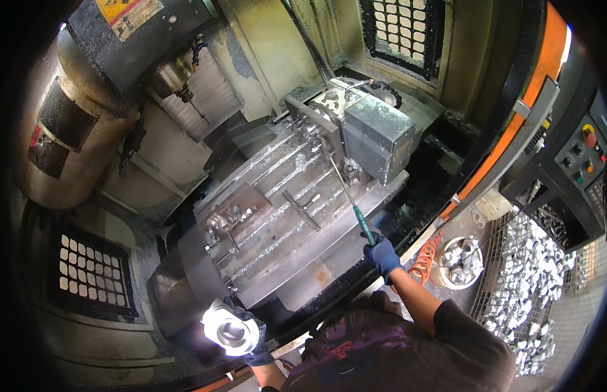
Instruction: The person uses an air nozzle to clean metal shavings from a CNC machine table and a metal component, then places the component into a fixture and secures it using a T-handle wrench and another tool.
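- I see the metal part (218,323) low in view, in front of the slotted table (294,245): glaring silver, chunky, with a round opening
- The left hand (256,356) holds it, fingers partly hidden
- The right hand (383,257) has its fingers wrapped round a green-handled rod (361,221)

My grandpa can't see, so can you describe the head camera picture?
A person's gloved right hand holds a green-handled rod over a slotted machine table strewn with metal shavings. The gloved left hand holds a shiny metal part with a round hole.
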Demonstrator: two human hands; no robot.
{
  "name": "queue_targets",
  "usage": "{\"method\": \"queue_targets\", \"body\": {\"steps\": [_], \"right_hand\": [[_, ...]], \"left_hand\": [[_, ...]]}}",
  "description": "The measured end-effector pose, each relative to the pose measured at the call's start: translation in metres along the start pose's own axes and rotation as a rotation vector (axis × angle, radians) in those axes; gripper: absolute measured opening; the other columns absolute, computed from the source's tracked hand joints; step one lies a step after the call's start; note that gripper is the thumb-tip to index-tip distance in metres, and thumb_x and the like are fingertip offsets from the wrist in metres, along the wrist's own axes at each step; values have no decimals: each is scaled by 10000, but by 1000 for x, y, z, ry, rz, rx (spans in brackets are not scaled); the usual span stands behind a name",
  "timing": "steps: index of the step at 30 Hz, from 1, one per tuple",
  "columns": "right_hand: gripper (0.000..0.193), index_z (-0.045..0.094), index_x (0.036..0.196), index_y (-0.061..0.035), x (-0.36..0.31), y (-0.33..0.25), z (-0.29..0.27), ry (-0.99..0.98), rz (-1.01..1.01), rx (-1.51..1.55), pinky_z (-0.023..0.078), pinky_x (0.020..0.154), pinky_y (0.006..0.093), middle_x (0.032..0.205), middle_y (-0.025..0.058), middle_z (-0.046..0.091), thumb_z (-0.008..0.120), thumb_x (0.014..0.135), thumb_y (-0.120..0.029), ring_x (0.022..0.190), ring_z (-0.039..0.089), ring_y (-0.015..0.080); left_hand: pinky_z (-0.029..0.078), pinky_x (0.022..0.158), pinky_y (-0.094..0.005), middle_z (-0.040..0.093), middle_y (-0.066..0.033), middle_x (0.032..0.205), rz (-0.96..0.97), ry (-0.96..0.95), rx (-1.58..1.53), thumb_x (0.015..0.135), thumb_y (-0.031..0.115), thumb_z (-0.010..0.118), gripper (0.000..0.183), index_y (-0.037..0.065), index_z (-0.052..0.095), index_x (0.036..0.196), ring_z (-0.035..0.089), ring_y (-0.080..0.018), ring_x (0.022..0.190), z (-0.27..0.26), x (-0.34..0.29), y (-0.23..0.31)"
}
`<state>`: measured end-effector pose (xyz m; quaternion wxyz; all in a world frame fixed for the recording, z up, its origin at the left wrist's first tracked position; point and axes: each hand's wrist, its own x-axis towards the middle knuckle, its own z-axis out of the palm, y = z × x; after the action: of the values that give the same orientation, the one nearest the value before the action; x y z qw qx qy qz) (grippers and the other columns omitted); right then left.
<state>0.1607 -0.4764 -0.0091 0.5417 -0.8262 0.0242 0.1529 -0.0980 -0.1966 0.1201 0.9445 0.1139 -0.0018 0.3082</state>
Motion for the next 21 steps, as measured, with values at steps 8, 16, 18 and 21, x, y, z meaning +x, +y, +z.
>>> {"method": "queue_targets", "body": {"steps": [8,16,18,21], "right_hand": [[387,652,1143,-141,-3,1,9,19,-4,34,428,511,288,654,40,556,599,765,-82,537,480,118],[389,648,1151,-149,-5,-24,4,-5,66,45,405,477,280,590,23,522,590,770,-98,480,464,122],[390,647,1152,-150,-4,-22,1,-10,91,38,403,472,282,586,20,521,588,771,-97,475,466,127],[387,647,1151,-153,-3,-25,0,-50,71,98,404,465,291,591,25,528,588,772,-100,470,467,132]], "left_hand": [[465,646,-243,581,-35,917,-5,15,-5,893,241,569,501,117,445,1362,534,-124,746,-8,-14,25],[465,639,-245,581,-35,906,-28,13,-18,895,242,566,491,115,450,1354,534,-125,736,-8,-12,21],[464,637,-246,581,-35,903,-37,15,-27,895,243,565,488,114,451,1352,534,-125,734,-9,-9,15],[464,635,-247,582,-35,899,-37,6,-15,896,243,564,484,114,454,1349,534,-125,730,-4,-6,11]]}}
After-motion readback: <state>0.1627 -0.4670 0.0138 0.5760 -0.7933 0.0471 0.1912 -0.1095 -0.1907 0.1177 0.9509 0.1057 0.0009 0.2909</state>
